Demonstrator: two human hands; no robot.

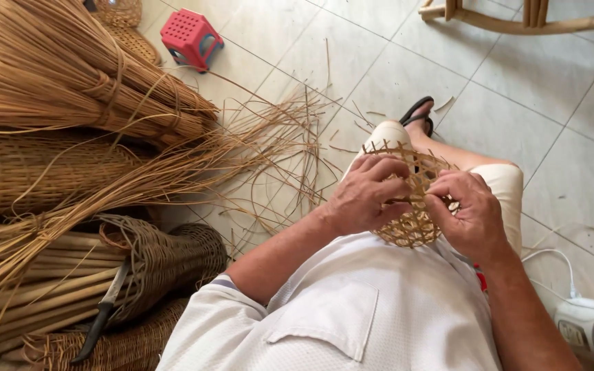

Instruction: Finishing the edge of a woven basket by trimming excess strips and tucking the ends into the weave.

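Both hands are closed on a small open-weave basket [414,206] held over the lap. The left hand [366,196] curls around its near side, fingers folded over the rim; the right hand [472,213] pinches the opposite edge, perhaps a single strand, though that is hard to see. The basket is pale straw-coloured, round-bottomed, with a lattice of gaps and loose ends sticking up above the fingers. Left of the grip, loose cane strips [269,151] fan across the tiled floor [393,75].

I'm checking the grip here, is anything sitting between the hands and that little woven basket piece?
Nothing visible does. The left hand and right hand both grip the open-weave basket piece directly, fingers on its strips, over the lap.
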